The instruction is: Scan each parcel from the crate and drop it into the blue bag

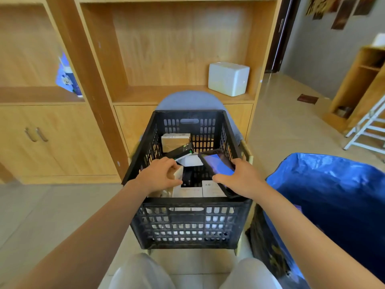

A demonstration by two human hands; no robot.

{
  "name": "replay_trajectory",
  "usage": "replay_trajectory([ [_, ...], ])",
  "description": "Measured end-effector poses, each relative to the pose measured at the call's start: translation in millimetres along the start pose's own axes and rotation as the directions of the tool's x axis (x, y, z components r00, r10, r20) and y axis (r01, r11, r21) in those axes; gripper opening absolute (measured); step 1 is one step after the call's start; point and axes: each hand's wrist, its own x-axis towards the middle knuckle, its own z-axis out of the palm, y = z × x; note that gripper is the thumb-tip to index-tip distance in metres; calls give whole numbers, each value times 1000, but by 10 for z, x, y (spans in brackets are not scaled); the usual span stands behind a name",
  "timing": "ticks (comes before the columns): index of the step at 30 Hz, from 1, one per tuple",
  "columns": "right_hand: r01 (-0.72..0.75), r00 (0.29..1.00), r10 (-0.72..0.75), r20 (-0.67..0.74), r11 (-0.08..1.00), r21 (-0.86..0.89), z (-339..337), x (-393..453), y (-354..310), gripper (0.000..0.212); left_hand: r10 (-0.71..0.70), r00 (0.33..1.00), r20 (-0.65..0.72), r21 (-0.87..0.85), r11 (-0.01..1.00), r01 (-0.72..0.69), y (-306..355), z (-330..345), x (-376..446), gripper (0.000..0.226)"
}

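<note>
Nearest us, pale trousered knees (pixel 143 272), and just beyond them the black crate (pixel 187 224), perched on a grey-blue chair (pixel 193 100). Beside the crate's right wall, the blue bag (pixel 333 195) gapes open on the floor. Both arms reach in over the near rim. The left hand (pixel 159 174) is down at the crate's near-left corner, fingers curled round the top edge of a small beige parcel (pixel 178 174) standing upright there. The right hand (pixel 242 178) hovers at the right wall, gripping a black handheld scanner (pixel 218 165), lit screen tilted up. White boxes (pixel 198 190) lie against the near wall; toward the far wall, a dark flat box (pixel 183 151) leans on a brown carton (pixel 175 140). Behind it all, a white foam box (pixel 228 78) sits on the wooden shelf (pixel 166 94).
</note>
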Motion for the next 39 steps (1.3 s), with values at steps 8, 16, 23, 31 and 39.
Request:
replay_trajectory([
  [8,-11,996,-6,87,983,185,-301,-317,97,34,-47,941,-334,-347,935,-76,92,-217,-169,29],
  [16,12,993,-26,112,992,125,-624,-654,96,27,-46,868,-494,-508,826,-245,555,-632,-138,36],
  [23,51,999,-51,3,997,63,-919,-818,78,38,116,851,-513,-375,861,-343,911,-790,54,33],
  [31,75,996,-73,-48,996,41,-1121,-966,220,45,170,850,-498,-320,875,-362,1247,-728,55,35],
  [39,12,996,0,-87,990,142,-1211,-1082,613,35,206,821,-533,-290,867,-406,1635,-698,125,30],
])
